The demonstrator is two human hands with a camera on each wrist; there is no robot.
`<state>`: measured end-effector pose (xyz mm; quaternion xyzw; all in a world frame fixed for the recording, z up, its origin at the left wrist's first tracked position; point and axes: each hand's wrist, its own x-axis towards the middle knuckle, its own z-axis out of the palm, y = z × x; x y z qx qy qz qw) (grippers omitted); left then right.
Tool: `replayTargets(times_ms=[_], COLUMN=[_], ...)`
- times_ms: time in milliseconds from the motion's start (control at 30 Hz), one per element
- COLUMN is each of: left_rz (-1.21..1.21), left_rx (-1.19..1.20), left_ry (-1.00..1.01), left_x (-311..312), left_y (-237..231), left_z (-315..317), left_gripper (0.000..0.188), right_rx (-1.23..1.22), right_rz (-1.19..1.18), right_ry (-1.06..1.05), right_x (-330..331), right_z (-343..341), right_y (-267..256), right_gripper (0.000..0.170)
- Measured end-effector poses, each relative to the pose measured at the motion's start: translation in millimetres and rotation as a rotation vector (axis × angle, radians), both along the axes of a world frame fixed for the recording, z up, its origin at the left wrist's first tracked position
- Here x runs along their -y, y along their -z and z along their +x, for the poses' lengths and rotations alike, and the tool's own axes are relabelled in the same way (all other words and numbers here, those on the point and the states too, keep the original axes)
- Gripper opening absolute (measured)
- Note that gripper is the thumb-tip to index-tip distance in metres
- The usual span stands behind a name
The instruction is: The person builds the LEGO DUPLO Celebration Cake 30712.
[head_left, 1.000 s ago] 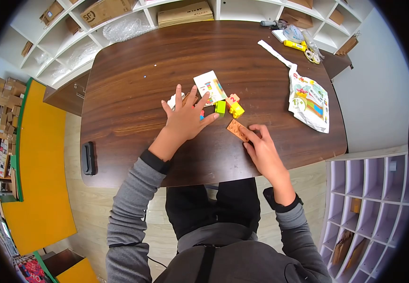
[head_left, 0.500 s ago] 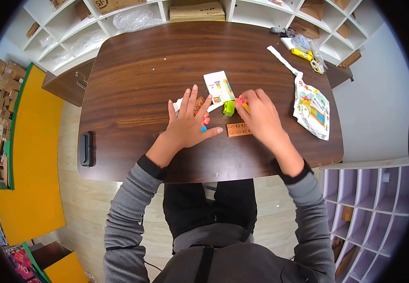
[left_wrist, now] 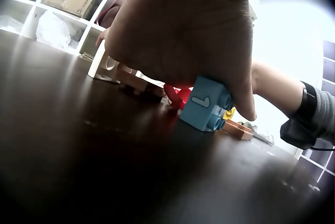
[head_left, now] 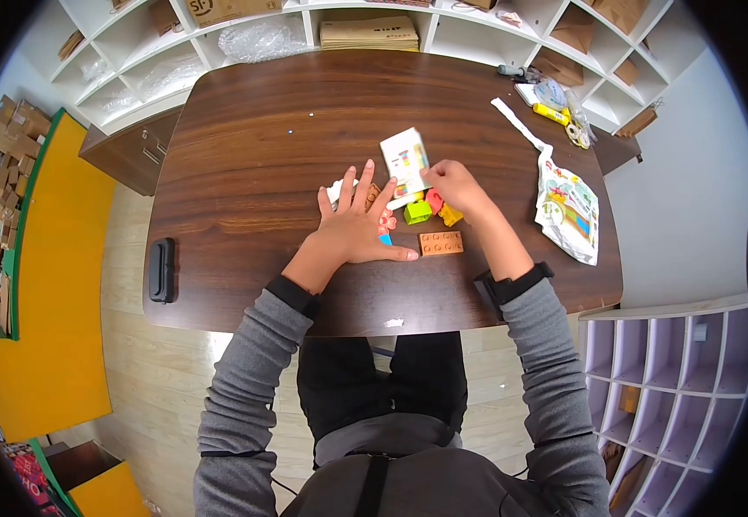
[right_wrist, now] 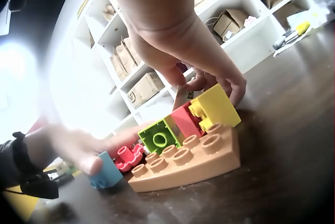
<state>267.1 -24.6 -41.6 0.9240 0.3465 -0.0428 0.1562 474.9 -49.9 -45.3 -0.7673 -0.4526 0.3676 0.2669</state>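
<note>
In the head view my right hand [head_left: 458, 188] pinches the right edge of a white printed leaflet [head_left: 403, 157] with coloured brick pictures. My left hand [head_left: 348, 231] is spread with straight fingers over a group of pieces, partly hiding them: a blue brick [left_wrist: 199, 105] marked 1, a red flower-shaped piece [right_wrist: 127, 157], a brown brick [left_wrist: 138, 84] and a white piece [head_left: 334, 191]. Between the hands lie a green brick [head_left: 418, 212], a pinkish-red brick [head_left: 433, 201] and a yellow brick [head_left: 450, 215]. An orange-brown studded brick [head_left: 440, 243] sits nearer the body, right of the left thumb.
A white printed bag [head_left: 569, 207] lies at the table's right side. Behind it are a yellow tube [head_left: 551, 114] and a roll of tape [head_left: 576, 135]. A black case [head_left: 161, 270] rests at the left edge. White shelves [head_left: 469, 39] stand behind the table.
My right hand has gone from the orange-brown brick to the bricks near the leaflet, then to the leaflet's edge. The orange-brown brick has turned. My left hand stays spread over its pieces.
</note>
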Motion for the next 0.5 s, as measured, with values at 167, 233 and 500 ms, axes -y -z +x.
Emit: replayTargets(times_ms=[167,233,500], left_rz=[-0.010,-0.013,-0.110], left_rx=[0.020,0.022,-0.005], left_ry=[0.017,0.022,-0.005], left_x=[-1.4,-2.5,-8.2], left_y=[-2.6,-4.2,-7.0], left_z=[-0.8,0.3,7.6], left_gripper=[0.128,0.129,0.130], right_rx=[-0.652,-0.808,-0.776], right_rz=[0.224,0.285,0.566], right_ry=[0.329,0.399,0.501], right_x=[29.6,40.8,45.3], right_z=[-3.2,2.0,-31.6], right_y=[-23.8,-23.2,2.1], right_gripper=[0.028,0.031,0.029])
